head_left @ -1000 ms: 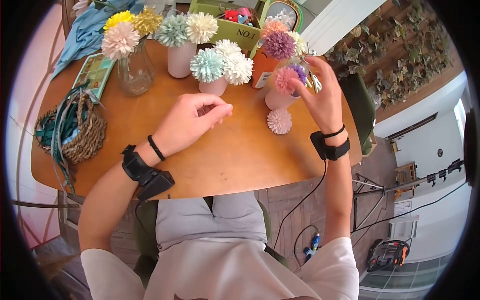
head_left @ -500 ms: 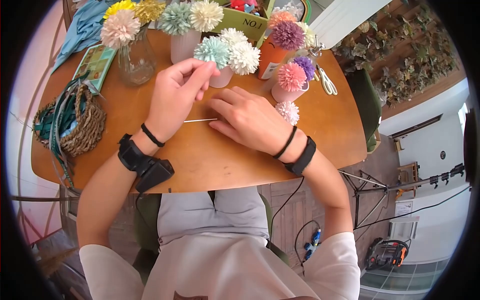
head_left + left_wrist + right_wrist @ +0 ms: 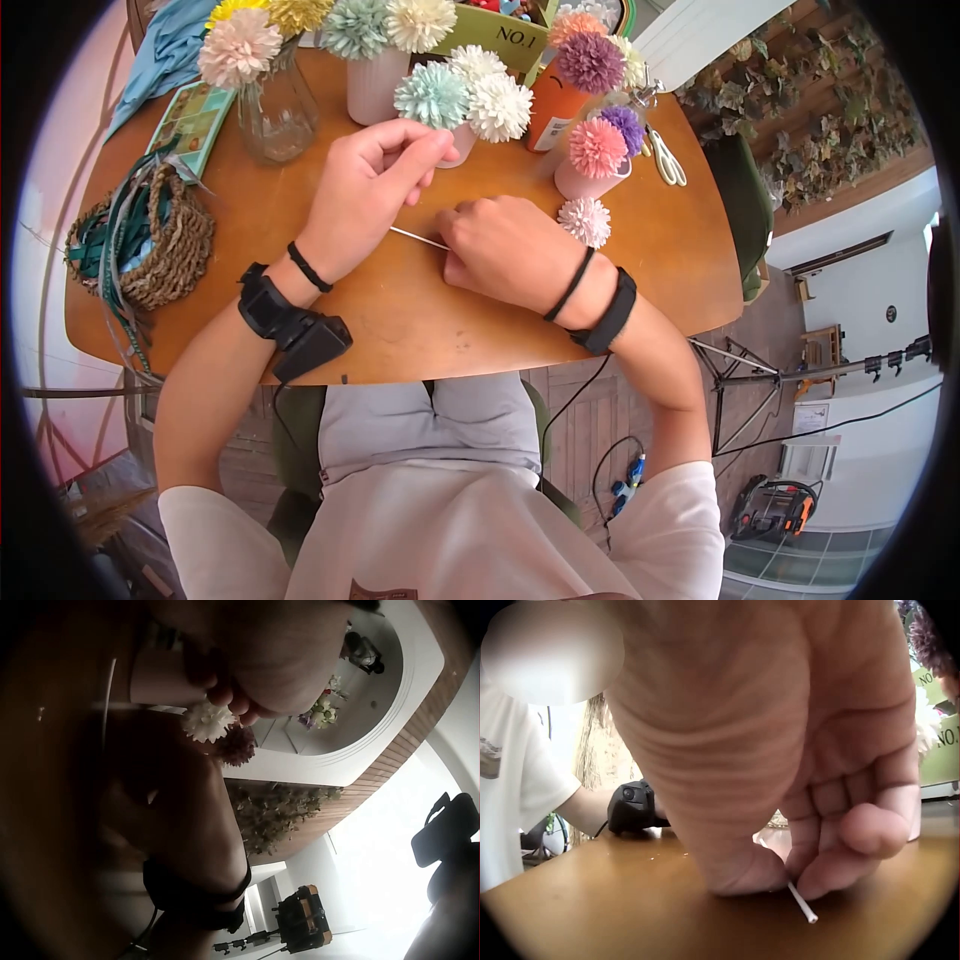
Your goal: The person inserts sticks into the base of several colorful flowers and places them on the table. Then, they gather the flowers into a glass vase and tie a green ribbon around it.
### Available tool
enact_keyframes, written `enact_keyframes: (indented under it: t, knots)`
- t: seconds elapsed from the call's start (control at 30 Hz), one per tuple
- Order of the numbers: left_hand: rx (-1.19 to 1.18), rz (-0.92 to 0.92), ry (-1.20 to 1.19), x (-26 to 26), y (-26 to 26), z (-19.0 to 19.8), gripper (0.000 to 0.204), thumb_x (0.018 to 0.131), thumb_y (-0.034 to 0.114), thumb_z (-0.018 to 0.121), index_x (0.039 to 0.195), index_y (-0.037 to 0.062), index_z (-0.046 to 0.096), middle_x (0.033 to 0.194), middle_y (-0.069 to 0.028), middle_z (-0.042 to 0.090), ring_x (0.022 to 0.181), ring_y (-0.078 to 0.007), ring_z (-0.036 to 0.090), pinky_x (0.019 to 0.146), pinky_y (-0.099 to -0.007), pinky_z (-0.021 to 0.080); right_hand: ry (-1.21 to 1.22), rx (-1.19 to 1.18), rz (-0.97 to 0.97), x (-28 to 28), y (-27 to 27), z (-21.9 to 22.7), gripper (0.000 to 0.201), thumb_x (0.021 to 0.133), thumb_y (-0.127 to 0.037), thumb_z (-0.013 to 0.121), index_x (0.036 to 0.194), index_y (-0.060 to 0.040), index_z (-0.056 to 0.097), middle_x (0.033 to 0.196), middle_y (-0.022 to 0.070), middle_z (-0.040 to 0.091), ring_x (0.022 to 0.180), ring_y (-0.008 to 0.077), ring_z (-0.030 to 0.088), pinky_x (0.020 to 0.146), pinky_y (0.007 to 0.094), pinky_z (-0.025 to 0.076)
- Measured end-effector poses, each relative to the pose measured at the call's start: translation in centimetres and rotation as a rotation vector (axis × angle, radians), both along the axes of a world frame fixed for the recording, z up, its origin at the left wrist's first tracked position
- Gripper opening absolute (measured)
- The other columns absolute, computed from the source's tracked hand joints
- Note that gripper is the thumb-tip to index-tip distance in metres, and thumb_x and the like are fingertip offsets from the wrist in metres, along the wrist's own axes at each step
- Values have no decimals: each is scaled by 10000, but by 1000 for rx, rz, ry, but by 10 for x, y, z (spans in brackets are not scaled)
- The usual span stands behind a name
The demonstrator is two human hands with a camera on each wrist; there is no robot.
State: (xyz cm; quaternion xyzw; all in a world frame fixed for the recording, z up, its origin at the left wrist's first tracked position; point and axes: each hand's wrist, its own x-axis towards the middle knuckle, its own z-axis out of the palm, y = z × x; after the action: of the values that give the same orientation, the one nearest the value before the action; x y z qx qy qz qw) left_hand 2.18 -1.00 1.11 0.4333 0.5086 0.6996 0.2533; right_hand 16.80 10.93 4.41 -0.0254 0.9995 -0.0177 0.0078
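A thin white stick (image 3: 418, 237) slants over the middle of the wooden table. My right hand (image 3: 508, 245) pinches it between thumb and fingers, knuckles upward. The right wrist view shows one end of the stick (image 3: 802, 903) jutting out below the thumb, close over the tabletop. My left hand (image 3: 372, 190) is raised to the left of it, fingers loosely curled and thumb against the index finger, with nothing visible in it. A pale pink pompom flower (image 3: 585, 221) lies beyond my right wrist, beside a pink vase (image 3: 590, 184) with coral and purple blooms.
White-handled scissors (image 3: 667, 160) lie at the right. Along the back stand a white-and-mint flower vase (image 3: 458, 150), a glass vase (image 3: 278, 120), an orange container (image 3: 548, 108) and a green box (image 3: 515, 42). A woven basket (image 3: 185, 245) with ribbons sits at the left edge.
My right hand has come from beside the pink vase to the table's middle and taken hold of the white stick, which now slants more. My left hand has moved slightly forward.
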Motion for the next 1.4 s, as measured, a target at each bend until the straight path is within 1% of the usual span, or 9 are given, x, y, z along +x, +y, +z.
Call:
enact_keyframes:
  t: [0.2,0.37,0.7,0.83,1.0,1.23,1.27,1.37,1.4]
  knots:
    - [-36,-18,7,3,-1,0,246,1046,225,594,996,17,715,739,49,560,644,-24,488,585,-189,383,84,-277,-68,51,11,19,173,793,-49,629,965,-44,615,764,157,657,679,359,672,633,450,542]
    - [-56,-53,30,9,-3,2,243,1044,225,595,990,20,713,731,50,552,641,-24,487,585,-188,380,124,-203,-270,98,49,40,273,803,-47,643,1076,-34,636,825,162,659,756,362,670,677,438,539]
    - [-120,-98,65,12,-4,6,205,1030,203,610,1005,26,710,763,53,560,676,-28,506,610,-182,393,61,71,-550,146,102,21,155,883,-153,615,870,-22,697,788,196,679,726,405,656,660,476,527]
    - [-189,-198,197,8,-1,-1,194,966,142,690,1121,27,684,975,24,595,843,-55,554,721,-197,446,85,-66,-436,116,76,20,159,894,-162,616,873,-35,709,764,194,678,707,402,655,655,479,531]
    - [-215,-228,561,10,-1,-2,586,818,153,828,1344,68,585,1290,-29,527,1166,-155,522,979,-301,435,158,-211,-247,74,54,17,175,906,-186,635,898,-47,741,774,180,689,730,382,659,674,463,535]
    - [-276,-221,594,11,-4,-3,592,813,171,820,1336,76,558,1297,-56,518,1209,-202,523,1005,-319,436,142,-198,-199,34,74,20,159,876,-163,684,885,-27,767,867,162,698,816,367,673,735,433,539]
    - [-257,-222,652,10,-4,-5,546,817,167,814,1299,73,576,1283,-63,530,1204,-213,531,1010,-329,439,204,-196,-132,33,77,13,160,896,-168,697,942,-26,754,804,140,668,710,316,640,649,387,509]
    - [-218,-224,767,8,-3,-10,420,825,153,797,1196,61,622,1236,-81,566,1182,-244,555,1017,-356,449,158,-330,-173,25,71,14,167,908,-176,693,952,-24,748,808,153,684,685,306,641,644,375,509]
    - [-217,-221,763,9,-3,-10,387,826,147,792,1166,56,632,1217,-84,579,1171,-252,563,1016,-364,453,125,-367,-205,24,70,16,175,934,-164,670,964,-8,742,779,131,696,660,227,653,625,338,508]
